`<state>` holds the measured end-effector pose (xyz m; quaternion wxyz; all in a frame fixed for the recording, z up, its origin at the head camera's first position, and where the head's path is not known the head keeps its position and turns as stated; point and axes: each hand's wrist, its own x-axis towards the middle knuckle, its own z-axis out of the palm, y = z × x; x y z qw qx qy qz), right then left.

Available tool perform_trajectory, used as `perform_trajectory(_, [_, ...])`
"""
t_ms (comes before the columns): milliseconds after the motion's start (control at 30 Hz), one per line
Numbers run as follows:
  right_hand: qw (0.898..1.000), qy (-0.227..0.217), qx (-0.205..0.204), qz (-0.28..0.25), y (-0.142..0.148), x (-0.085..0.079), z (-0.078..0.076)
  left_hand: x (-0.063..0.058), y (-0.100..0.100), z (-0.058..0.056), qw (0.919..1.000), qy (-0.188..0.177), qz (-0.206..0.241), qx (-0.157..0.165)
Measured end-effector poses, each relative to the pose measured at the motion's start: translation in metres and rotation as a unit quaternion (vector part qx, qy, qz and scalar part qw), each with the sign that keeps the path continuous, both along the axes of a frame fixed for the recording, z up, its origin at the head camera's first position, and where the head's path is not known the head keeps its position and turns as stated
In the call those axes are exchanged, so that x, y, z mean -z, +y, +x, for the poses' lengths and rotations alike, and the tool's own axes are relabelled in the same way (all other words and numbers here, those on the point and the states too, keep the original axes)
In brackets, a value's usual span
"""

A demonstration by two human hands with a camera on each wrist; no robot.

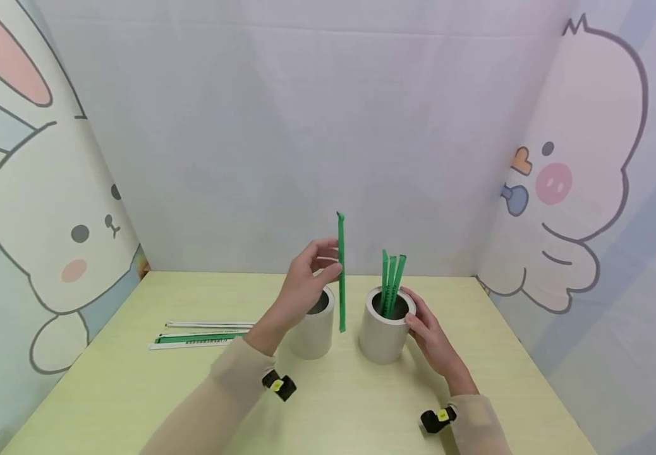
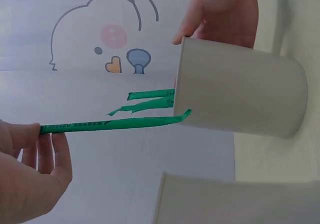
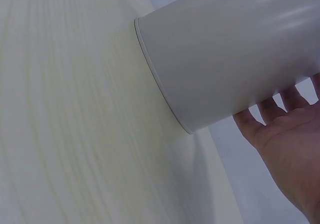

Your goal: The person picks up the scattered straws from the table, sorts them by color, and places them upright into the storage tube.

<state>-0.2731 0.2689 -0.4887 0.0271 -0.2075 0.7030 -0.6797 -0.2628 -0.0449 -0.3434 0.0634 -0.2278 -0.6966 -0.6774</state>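
My left hand [image 1: 304, 278] pinches a thin green paper-wrapped straw [image 1: 342, 284] between thumb and fingers. It stands nearly upright, in the air between two pale grey cylindrical cups. In the left wrist view the straw's bent free end [image 2: 186, 115] overlaps the rim of the right cup [image 2: 240, 87]. Several green wrapped straws [image 1: 392, 281] lean inside that right cup. My right hand [image 1: 433, 338] holds the same cup from its right side, thumb near the rim; in the right wrist view its fingers [image 3: 272, 109] lie along the wall.
The left cup [image 1: 312, 338] stands beneath my left hand, its mouth partly covered by it. On the table's left lie several wrapped straws, white [image 1: 208, 325] and green [image 1: 200, 339]. A pale curtain [image 1: 271, 126] with cartoon animals encloses the wooden-looking table [image 1: 328, 411].
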Motion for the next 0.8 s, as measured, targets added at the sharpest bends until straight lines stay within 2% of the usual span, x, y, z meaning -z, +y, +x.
perform_trajectory(133, [1.000, -0.001, -0.001, -0.001, 0.000, 0.000, 0.001, -0.011, 0.021, -0.010, 0.9985, 0.005, 0.050, -0.019])
perform_trajectory(333, [1.000, -0.002, 0.001, 0.004, 0.000, -0.001, 0.001, -0.023, 0.046, -0.021, 0.9956, 0.024, 0.084, -0.034])
perform_trajectory(433, [1.000, -0.002, -0.001, 0.003, 0.000, -0.001, 0.001, -0.024, 0.057, -0.023, 0.9952, 0.024, 0.088, -0.036])
perform_trajectory(567, [1.000, -0.001, -0.004, 0.001, 0.000, 0.000, 0.001, -0.015, 0.068, -0.026, 0.9960, 0.015, 0.078, -0.041])
perform_trajectory(800, [1.000, 0.000, -0.003, 0.001, -0.001, -0.001, 0.001, 0.015, 0.080, -0.027, 0.9976, -0.004, 0.042, -0.055])
